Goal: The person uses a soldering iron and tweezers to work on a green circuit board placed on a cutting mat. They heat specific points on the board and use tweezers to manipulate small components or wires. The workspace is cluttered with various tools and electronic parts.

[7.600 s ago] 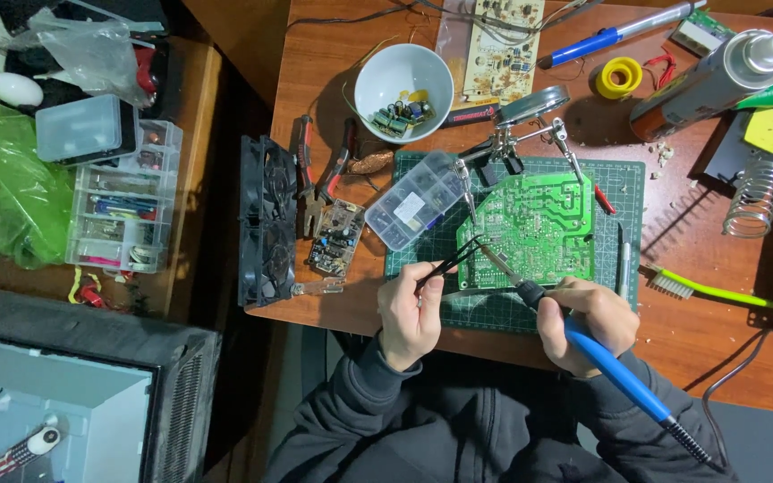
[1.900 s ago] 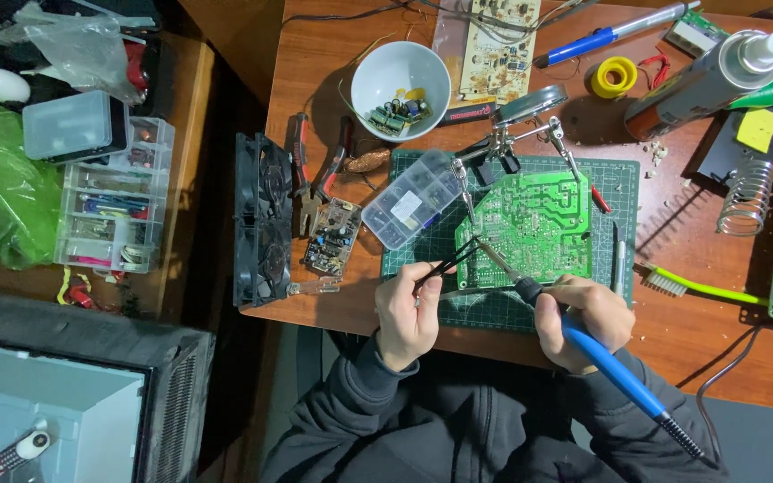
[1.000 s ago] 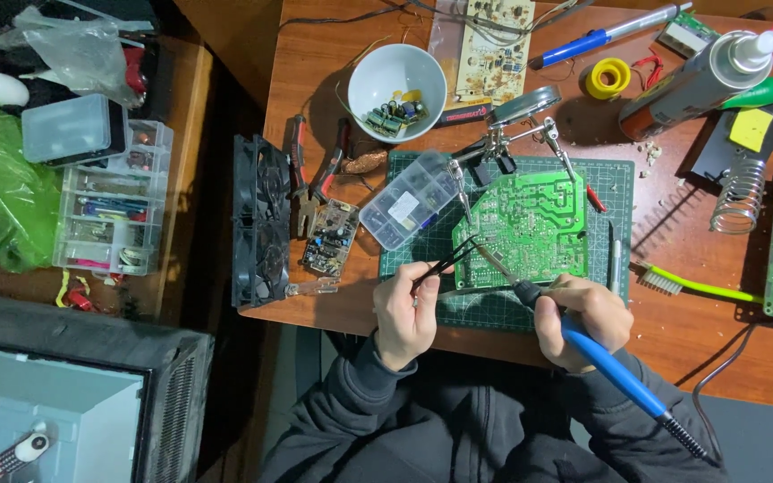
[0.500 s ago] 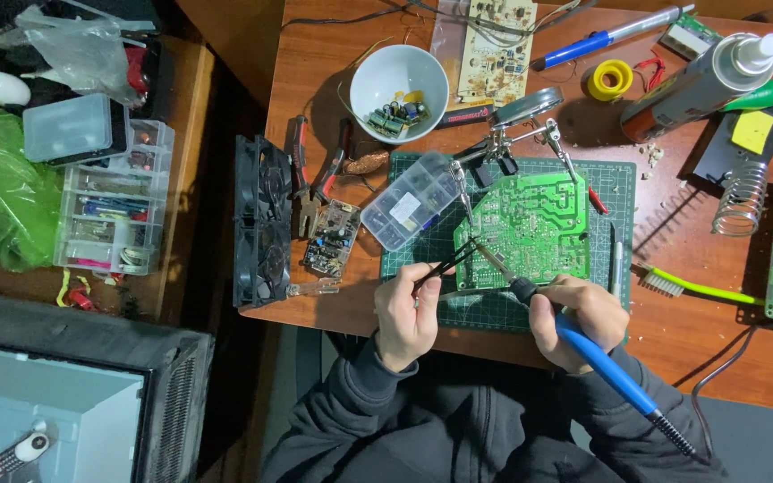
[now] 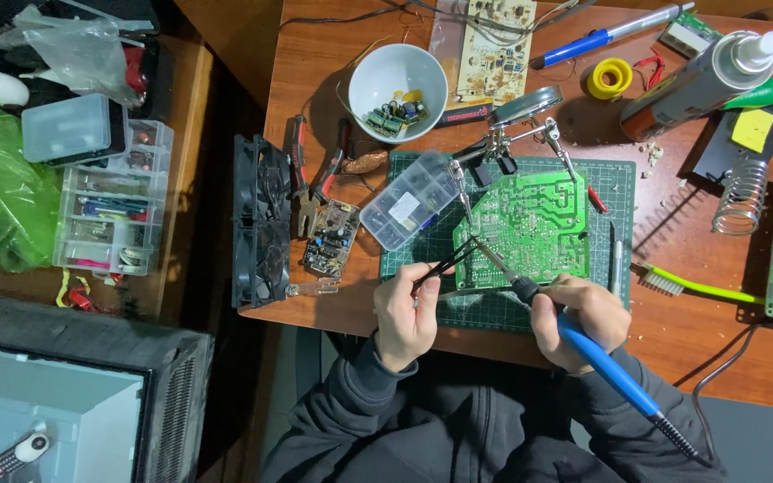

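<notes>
Seen from above, I sit at a cluttered wooden workbench. My left hand is curled closed around black tweezers, whose tips angle up and right to the lower left edge of a green circuit board. My right hand is wrapped tight around a blue-handled soldering iron; its metal tip meets the same corner of the board, just beside the tweezer tips. The iron's handle runs down and right past my wrist.

The board lies solder side up on a green cutting mat, gripped along its upper edge by the metal clips of a helping-hands stand with a magnifier.

A clear compartment box sits tilted on the mat's left corner, touching the board's left side. Left of it lies a small circuit board, then red-handled pliers and a black fan unit at the bench edge. Above the mat stands a white bowl holding small electronic parts. To the right are a green-handled brush, a coiled soldering iron holder, a spray can and a yellow solder spool.
</notes>
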